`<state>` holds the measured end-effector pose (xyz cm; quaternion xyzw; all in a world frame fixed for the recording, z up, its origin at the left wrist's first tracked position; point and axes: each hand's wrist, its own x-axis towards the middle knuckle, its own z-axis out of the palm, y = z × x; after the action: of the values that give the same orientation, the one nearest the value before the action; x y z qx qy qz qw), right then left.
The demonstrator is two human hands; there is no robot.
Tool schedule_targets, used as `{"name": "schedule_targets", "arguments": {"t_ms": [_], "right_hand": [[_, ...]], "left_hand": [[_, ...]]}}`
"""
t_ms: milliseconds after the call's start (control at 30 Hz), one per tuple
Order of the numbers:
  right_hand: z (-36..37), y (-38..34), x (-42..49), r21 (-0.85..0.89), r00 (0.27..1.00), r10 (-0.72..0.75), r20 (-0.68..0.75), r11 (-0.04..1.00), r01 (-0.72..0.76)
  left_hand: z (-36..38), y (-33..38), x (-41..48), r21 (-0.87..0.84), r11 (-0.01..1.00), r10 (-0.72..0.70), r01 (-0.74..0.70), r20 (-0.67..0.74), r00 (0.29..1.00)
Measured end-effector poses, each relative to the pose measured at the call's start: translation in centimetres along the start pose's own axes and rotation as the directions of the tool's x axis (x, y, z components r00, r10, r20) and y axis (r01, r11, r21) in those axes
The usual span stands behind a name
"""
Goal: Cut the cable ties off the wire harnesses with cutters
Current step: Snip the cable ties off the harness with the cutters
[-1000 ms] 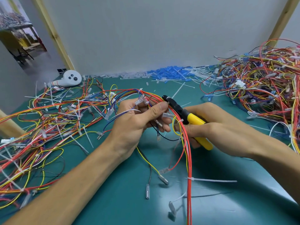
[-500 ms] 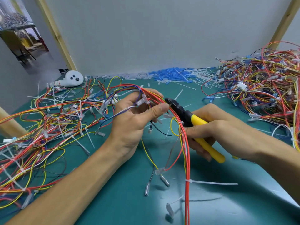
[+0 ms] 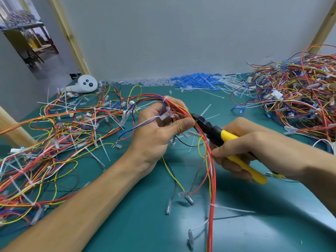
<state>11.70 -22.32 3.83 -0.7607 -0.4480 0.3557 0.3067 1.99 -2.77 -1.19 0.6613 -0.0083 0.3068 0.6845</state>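
Left hand [image 3: 156,131]: fingers and thumb pinched on a bundle of red, yellow and blue insulated wires [image 3: 209,160], held above the teal work mat [image 3: 127,224]; right hand [image 3: 254,151]: fingers wrapped round the yellow-handled, black-headed cutters [image 3: 218,135], black tips touching the bundle just beside the left thumb; white plastic cable tie [image 3: 212,204] on the bundle's near run; tangled tied harnesses [image 3: 54,142] at left; second wire heap [image 3: 300,99] far right; blue plastic sleeves [image 3: 192,82] along the far wall.

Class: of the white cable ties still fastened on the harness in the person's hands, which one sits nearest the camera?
The cable tie low on the red wire bundle, its tail pointing right across the table.
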Motion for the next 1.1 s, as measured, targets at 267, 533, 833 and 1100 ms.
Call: {"name": "schedule_targets", "arguments": {"t_ms": [267, 533, 833, 1100], "right_hand": [[-0.1, 1.2, 0.5, 0.207, 0.999, -0.043, 0.014, 0.978, 0.039], [0.5, 1.1, 1.0, 0.296, 0.997, -0.065, -0.045, 0.952, 0.075], [1.1, 0.7, 1.3, 0.265, 0.993, -0.056, -0.104, 0.961, 0.082], [0.8, 0.2, 0.5, 0.122, 0.982, -0.110, -0.155, 0.984, 0.129]], "left_hand": [[0.1, 0.1, 0.0, -0.020, 1.000, -0.004, 0.004, -0.013, 1.000], [0.0, 0.2, 0.0, 0.003, 1.000, -0.007, 0.007, -0.020, 1.000], [-0.1, 0.3, 0.1, 0.000, 1.000, -0.005, 0.005, -0.031, 1.000], [0.0, 0.4, -0.1, -0.001, 1.000, -0.024, 0.024, -0.018, 1.000]]}}
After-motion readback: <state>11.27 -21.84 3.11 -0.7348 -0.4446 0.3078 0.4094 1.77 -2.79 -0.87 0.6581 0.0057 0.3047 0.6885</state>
